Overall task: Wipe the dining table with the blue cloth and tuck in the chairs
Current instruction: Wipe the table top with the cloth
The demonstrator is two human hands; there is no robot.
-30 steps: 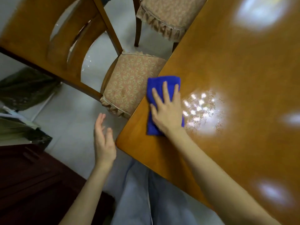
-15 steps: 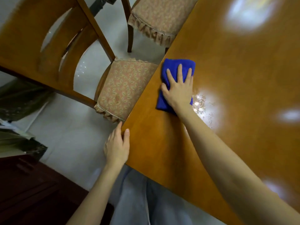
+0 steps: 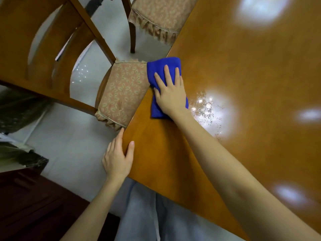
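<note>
- Your trousers [image 3: 144, 214], pale blue, bottom centre, right against the table's near corner.
- Dark brown cabinet [image 3: 34, 206], lower left; tiled floor [image 3: 73, 136] pale grey between it and the table.
- Your left hand [image 3: 118, 159], lower centre, at the table's near-left edge: fingers straight along the edge, thumb laid flat on the top. Nothing in it.
- Dining table [image 3: 243, 84], glossy orange-brown wood, fills the right half of the frame. Bright light patches reflect on it, with a speckled wet-looking patch just right of your right wrist.
- Your right hand [image 3: 171, 94], centre, lies palm-down on the blue cloth [image 3: 161, 66], fingers spread and straight, pressing it onto the tabletop. No curl round it.
- Cloth is folded and long, running along the table's left edge. Its upper-left part sticks out past the edge, above the near chair's seat. The lower end shows below your palm.
- The two hands are apart, both at the same table edge, the left nearer you.
- Near chair [image 3: 121, 91], centre-left: patterned beige seat cover with a frill, right side of the seat hidden under the table edge. The wooden back with curved slats fills the upper left.
- Blurred dark-green thing [image 3: 17, 108] at far left, can't tell what.
- Far chair [image 3: 156, 20], top centre: same frilled cover, one dark leg visible, seat partly under the table edge.
</note>
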